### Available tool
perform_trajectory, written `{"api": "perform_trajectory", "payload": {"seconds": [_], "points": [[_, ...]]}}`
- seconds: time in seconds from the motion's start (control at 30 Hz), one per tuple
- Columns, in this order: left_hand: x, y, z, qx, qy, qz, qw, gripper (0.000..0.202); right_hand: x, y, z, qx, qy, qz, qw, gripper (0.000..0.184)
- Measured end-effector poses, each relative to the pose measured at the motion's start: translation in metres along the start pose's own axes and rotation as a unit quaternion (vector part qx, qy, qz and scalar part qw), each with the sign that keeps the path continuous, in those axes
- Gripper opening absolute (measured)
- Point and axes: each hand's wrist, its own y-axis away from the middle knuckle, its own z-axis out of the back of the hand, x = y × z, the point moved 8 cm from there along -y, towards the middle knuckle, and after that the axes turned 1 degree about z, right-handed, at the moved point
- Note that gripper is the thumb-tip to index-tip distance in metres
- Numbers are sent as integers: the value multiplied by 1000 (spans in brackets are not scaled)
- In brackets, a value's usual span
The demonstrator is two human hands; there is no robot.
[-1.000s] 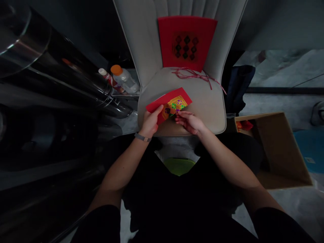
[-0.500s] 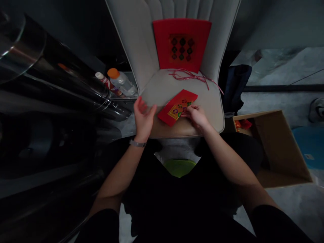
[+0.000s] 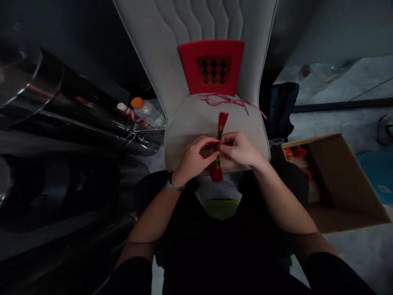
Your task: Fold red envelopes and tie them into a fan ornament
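A red tassel (image 3: 220,133) is held upright over the front half of the seat of a cream upholstered chair (image 3: 184,139), close to the seat's front edge. Its frayed ends point toward the chair back and toward the wearer, and green and gold binding is seen on its strands. The tassel is grasped at its middle by the fingertips of both hands, which meet over it. The left hand (image 3: 196,157) is curled in from the seat's left side, and a grey strap (image 3: 174,186) is worn on its wrist. The right hand (image 3: 241,149) is curled in from the right, and its fingers partly hide the tassel's centre, so the exact pinch cannot be told.

A thin pinkish-red cord (image 3: 224,99) is left loose along the rear edge of the seat, apart from the tassel and apparently not joined to it. A red panel (image 3: 211,67) with a dark diamond pattern is propped against the tufted backrest, and no tassel is seen on it. More red pieces (image 3: 294,152) are left inside an open cardboard box (image 3: 337,184) on the floor beyond the seat's right edge. Beyond the seat's left edge stand a clear bottle (image 3: 147,112) with an orange cap and a smaller white-capped bottle (image 3: 123,107).
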Motion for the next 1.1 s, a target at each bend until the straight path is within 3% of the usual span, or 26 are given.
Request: {"api": "perform_trajectory", "payload": {"seconds": [0.2, 0.57, 0.7, 0.9, 1.1], "points": [[12, 5, -3, -14, 2, 46, 999, 28, -19, -7, -7, 95, -70, -13, 993, 24], [29, 3, -7, -60, 109, 127, 984, 32, -42, -22, -10, 37, -236, 2, 971, 32], [33, 6, -7, -87, 113, 114, 983, 25, -41, -24, -15, 28, -280, 9, 960, 35], [33, 7, 8, -145, 28, 60, 987, 16, -43, -28, -26, 42, -360, 36, 931, 33], [38, 7, 18, -165, 18, 70, 984, 18, -58, -33, -36, 0, -403, 15, 915, 31]]}}
